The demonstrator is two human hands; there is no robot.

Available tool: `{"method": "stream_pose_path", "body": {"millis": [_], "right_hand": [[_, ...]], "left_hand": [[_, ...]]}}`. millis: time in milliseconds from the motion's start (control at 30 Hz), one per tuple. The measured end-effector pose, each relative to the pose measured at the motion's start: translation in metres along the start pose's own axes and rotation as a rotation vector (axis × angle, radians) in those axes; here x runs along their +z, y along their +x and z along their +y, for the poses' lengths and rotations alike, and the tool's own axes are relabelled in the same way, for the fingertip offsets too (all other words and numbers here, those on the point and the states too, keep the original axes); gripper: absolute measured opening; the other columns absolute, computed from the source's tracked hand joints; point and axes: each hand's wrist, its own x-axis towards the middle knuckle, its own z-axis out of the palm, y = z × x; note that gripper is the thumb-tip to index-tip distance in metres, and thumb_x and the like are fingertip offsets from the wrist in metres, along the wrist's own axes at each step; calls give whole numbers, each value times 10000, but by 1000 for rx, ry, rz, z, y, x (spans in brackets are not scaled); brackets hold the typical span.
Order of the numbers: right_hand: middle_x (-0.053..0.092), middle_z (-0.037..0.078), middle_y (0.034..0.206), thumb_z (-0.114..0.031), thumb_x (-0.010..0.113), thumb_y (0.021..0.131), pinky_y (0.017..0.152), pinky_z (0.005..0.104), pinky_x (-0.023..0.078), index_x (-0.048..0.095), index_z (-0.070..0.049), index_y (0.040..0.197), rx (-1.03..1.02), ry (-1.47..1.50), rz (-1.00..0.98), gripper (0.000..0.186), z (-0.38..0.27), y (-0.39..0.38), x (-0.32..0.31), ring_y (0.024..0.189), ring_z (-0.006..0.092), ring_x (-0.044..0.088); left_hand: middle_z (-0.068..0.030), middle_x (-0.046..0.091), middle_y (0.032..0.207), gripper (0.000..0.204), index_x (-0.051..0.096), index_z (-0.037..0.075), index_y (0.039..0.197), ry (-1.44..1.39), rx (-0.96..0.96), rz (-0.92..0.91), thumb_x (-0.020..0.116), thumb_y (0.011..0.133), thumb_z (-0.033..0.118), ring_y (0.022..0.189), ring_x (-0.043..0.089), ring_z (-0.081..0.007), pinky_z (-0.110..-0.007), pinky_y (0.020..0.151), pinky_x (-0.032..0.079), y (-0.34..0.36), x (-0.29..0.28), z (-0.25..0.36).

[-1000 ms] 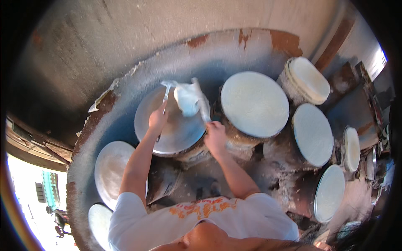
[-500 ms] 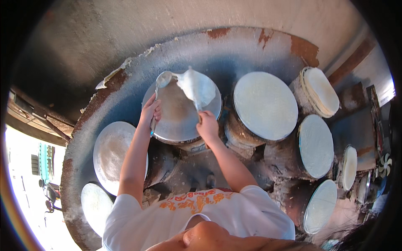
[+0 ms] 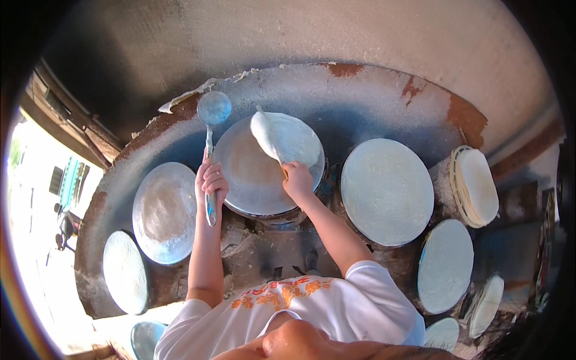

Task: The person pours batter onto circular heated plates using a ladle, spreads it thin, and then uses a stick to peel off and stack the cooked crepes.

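Note:
My left hand (image 3: 212,181) is wrapped round the handle of a ladle (image 3: 214,108). The ladle's round bowl is up beyond the griddle's far left edge, with a pale film on it. In my right hand (image 3: 297,181) is the handle of a flat spreader (image 3: 264,134), its blade coated white. That blade is over the round griddle (image 3: 243,165) directly in front of me. White batter (image 3: 301,143) covers the griddle's far right part, beside the blade. The griddle's left and near parts show bare, browned metal.
Right of centre stands a griddle wholly covered by a pale sheet (image 3: 387,192). Another covered griddle (image 3: 445,267) lies nearer me. Stacked pale rounds (image 3: 477,187) sit at far right. On the left are a mostly bare griddle (image 3: 163,213) and a coated one (image 3: 125,272).
The ladle has moved left and away from the batter, off the griddle. The batter reaches further along the right edge, and the spreader has tilted leftward. The view has shifted too.

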Motion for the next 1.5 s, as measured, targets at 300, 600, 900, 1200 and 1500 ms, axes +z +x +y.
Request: {"method": "stream_pose_path", "body": {"millis": [300, 600, 900, 1200, 1500], "right_hand": [[643, 53, 983, 1, 614, 619, 798, 386, 469, 698, -106, 932, -174, -54, 158, 341, 95, 28, -72, 900, 297, 540], [642, 103, 998, -47, 620, 636, 832, 374, 470, 691, -75, 948, -414, 243, -241, 321, 59, 48, -24, 961, 322, 574], [638, 94, 971, -60, 634, 669, 858, 363, 455, 687, -64, 964, -443, 194, -219, 300, 94, 115, -47, 974, 293, 567], [645, 135, 928, -51, 596, 612, 774, 368, 479, 680, -56, 895, -457, 373, -401, 294, 103, 125, -47, 906, 313, 604], [673, 100, 909, -75, 620, 635, 674, 321, 476, 691, -83, 996, -503, 491, -862, 367, 100, 114, -68, 753, 207, 613]], "left_hand": [[28, 359, 569, 597, 304, 172, 1442, 1312, 384, 661, 451, 888, 7, 374, 336, -60, -217, 331, 299, -35, 14, -97], [28, 423, 543, 602, 330, 158, 1437, 1648, 301, 852, 479, 876, 1, 384, 407, -74, -237, 356, 336, -70, -11, -122], [41, 420, 546, 600, 355, 244, 1430, 1936, 31, 1018, 496, 883, 44, 421, 389, -51, -239, 393, 347, -88, -13, -146], [42, 421, 554, 615, 378, 244, 1421, 1954, -200, 1057, 505, 859, 28, 429, 401, -50, -239, 403, 353, -117, -7, -160], [51, 408, 527, 626, 333, 227, 1440, 1827, -251, 1071, 490, 873, 14, 381, 402, -53, -225, 366, 327, -141, -6, -174]]}}
